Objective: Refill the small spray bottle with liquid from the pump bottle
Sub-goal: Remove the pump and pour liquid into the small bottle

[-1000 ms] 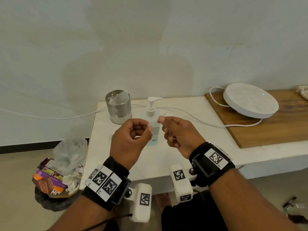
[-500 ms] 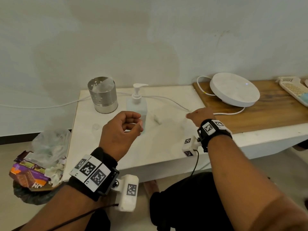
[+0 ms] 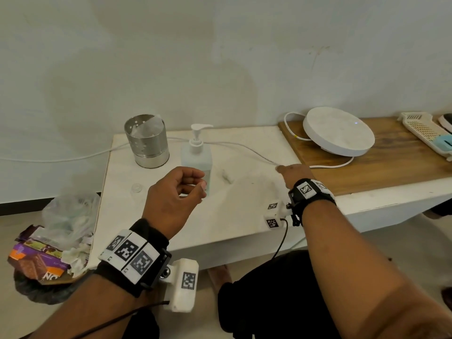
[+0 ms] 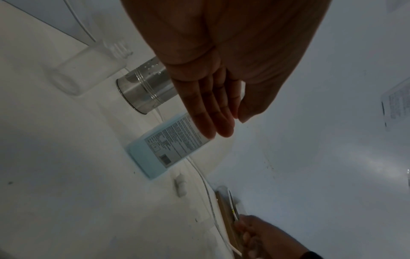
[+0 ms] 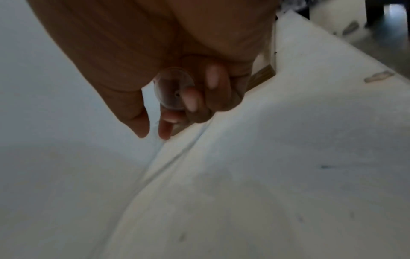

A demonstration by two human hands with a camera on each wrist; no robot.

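The blue pump bottle [image 3: 197, 155] [image 4: 168, 147] stands on the white table [image 3: 244, 216]. To its left stands a small clear bottle [image 3: 136, 188] [image 4: 88, 70], uncapped. A small white spray head [image 3: 227, 177] [image 4: 180, 185] lies right of the pump bottle. My left hand [image 3: 199, 184] [image 4: 230, 126] hovers in front of the pump bottle, fingers loose and empty. Far to the right, my right hand [image 3: 281, 168] [image 5: 153, 135] reaches down by the wooden board's edge, its curled fingers holding a clear round cap [image 5: 174, 89].
A perforated steel cup [image 3: 146, 140] stands behind the small bottle. A white cable [image 3: 244, 146] runs across the table to a round white device [image 3: 338, 130] on the wooden board [image 3: 391, 165]. A full rubbish bag [image 3: 56, 241] sits on the floor at the left.
My right hand left the left hand in front of the pump bottle and moved right to the board's edge. The left hand stayed raised and its fingers loosened.
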